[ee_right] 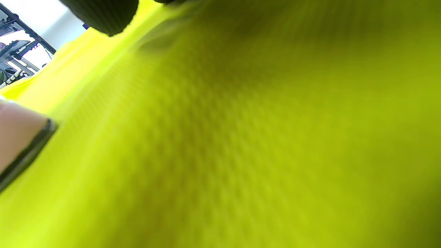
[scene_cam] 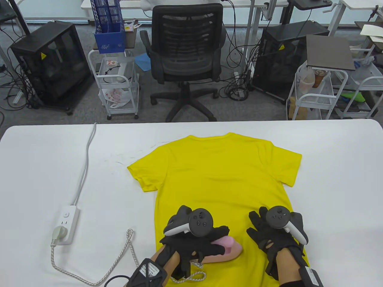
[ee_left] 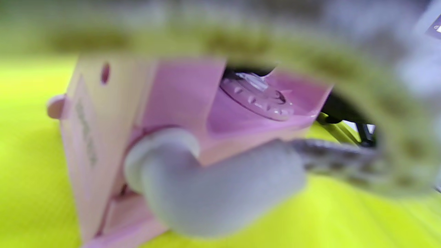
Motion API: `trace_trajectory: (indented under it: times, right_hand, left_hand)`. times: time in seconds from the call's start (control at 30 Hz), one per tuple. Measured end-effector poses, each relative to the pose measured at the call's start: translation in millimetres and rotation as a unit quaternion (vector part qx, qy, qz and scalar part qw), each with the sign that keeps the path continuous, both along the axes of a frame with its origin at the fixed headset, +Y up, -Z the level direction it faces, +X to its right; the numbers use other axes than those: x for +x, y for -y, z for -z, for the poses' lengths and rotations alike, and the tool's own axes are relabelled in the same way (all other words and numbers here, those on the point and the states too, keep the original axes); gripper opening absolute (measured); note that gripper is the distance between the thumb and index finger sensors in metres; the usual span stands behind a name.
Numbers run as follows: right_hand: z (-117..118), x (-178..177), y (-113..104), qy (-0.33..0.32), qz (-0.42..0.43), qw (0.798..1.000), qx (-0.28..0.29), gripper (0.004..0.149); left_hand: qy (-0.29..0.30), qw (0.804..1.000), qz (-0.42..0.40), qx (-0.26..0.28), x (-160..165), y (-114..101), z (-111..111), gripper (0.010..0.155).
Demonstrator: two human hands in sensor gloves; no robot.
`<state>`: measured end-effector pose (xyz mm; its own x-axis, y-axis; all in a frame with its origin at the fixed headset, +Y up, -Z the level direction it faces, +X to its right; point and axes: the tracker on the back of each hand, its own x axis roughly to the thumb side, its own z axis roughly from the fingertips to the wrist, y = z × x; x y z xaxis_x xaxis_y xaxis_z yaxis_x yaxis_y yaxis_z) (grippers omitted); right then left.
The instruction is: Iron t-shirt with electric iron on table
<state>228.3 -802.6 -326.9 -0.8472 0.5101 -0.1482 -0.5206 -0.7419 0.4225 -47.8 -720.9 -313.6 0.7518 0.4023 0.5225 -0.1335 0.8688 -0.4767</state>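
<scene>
A yellow t-shirt [scene_cam: 221, 176] lies flat on the white table [scene_cam: 36, 167], collar at the far side. A pink electric iron [scene_cam: 224, 249] sits on the shirt's lower hem area. My left hand [scene_cam: 194, 239] grips the iron's handle from above. The left wrist view shows the iron's rear [ee_left: 179, 137] with its grey cord boot on the yellow cloth [ee_left: 31, 193]. My right hand [scene_cam: 273, 236] lies flat, fingers spread, on the shirt to the right of the iron. The right wrist view is filled with yellow cloth [ee_right: 241, 137], with the iron's edge [ee_right: 20, 137] at the left.
A white power strip [scene_cam: 64, 224] lies at the table's left with a plug in it. Its cable runs to the far edge. The iron's braided cord [scene_cam: 119, 263] loops across the near table. A black office chair [scene_cam: 185, 59] and carts stand beyond the table.
</scene>
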Motion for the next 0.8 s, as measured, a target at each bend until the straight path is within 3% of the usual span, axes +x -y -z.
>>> trace_trajectory:
  times: [0.07, 0.17, 0.27, 0.37, 0.5, 0.63, 0.7, 0.8]
  right_hand:
    - [0, 0, 0, 0.0, 0.0, 1.0, 0.0, 0.066]
    - [0, 0, 0, 0.0, 0.001, 1.0, 0.0, 0.066]
    - [0, 1, 0, -0.001, 0.003, 1.0, 0.0, 0.066]
    - [0, 1, 0, -0.001, 0.006, 1.0, -0.001, 0.065]
    - [0, 1, 0, -0.001, 0.005, 1.0, -0.002, 0.066]
    - [0, -1, 0, 0.0, -0.002, 1.0, -0.001, 0.066]
    - [0, -1, 0, 0.0, -0.002, 1.0, 0.0, 0.066]
    - [0, -1, 0, 0.001, 0.001, 1.0, 0.0, 0.066]
  left_hand:
    - [-0.048, 0.998, 0.016, 0.039, -9, -2, 5, 0.071]
    - [-0.171, 0.981, 0.032, 0.087, -38, -2, 23, 0.073]
    - [-0.28, 0.957, 0.024, 0.069, -76, 1, 40, 0.075]
    - [-0.32, 0.947, 0.009, 0.039, -99, 2, 46, 0.076]
    - [-0.249, 0.968, -0.016, 0.015, -89, 2, 42, 0.075]
    - [-0.103, 0.993, -0.037, -0.035, -44, 4, 23, 0.073]
    - [-0.021, 0.999, -0.01, -0.025, -12, 3, 6, 0.073]
    - [0.033, 0.999, 0.012, 0.002, 12, -1, -12, 0.073]
